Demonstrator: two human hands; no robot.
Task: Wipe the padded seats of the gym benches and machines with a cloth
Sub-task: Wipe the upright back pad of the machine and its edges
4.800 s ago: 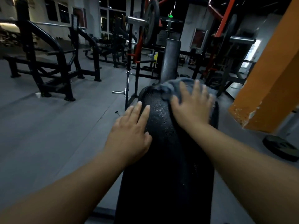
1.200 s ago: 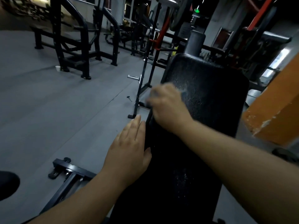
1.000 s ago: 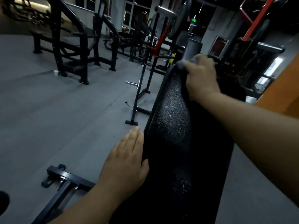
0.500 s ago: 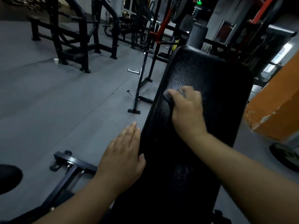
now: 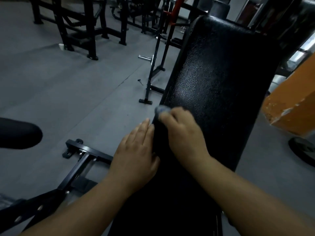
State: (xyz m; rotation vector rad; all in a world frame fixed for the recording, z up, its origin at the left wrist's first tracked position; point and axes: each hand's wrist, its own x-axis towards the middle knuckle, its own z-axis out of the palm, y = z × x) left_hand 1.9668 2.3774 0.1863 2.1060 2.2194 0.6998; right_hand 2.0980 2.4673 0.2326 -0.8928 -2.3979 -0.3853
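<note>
- Padded bench (image 5: 213,79): a long black pad with a pebbled, faintly glossy surface. It ran from 6 o'clock up to 1 o'clock in the view and was tilted upward at the far end.
- Cloth (image 5: 162,109): a small grey-blue wad on the pad's left edge, just left of the view's centre. Only a bit of it showed past the fingertips, and it was blurred.
- Right hand (image 5: 184,133): knuckles up, fingers curled over the cloth and clutching it against the pad's edge. The hand was motion-blurred, and the forearm came in from 5 o'clock.
- Left hand (image 5: 136,150): at 7 o'clock from the right hand and nearly touching it. The fingers were straight and together, lying flat along the pad's left side and holding nothing.
- Bench frame (image 5: 81,160): black steel tubing with bolts, lying on the floor at 8 o'clock.
- Grey floor (image 5: 68,82): matte, with seams showing.
- Rack upright (image 5: 153,70): at 11 o'clock, beside the pad, with a chrome peg (image 5: 144,57) sticking out to the left.
- Black machine frames (image 5: 76,23): at 10 to 11 o'clock, well apart from the bench. A small white cup (image 5: 61,46) stood at their foot.
- Orange pillar (image 5: 293,106): at 3 o'clock, with paint chipped along its lower corner.
- Weight plate (image 5: 303,150): lying flat on the floor at 4 o'clock, below the pillar.
- Dark rounded shape (image 5: 17,135): at 9 o'clock, cut off by the frame edge. I could not tell what it was.
</note>
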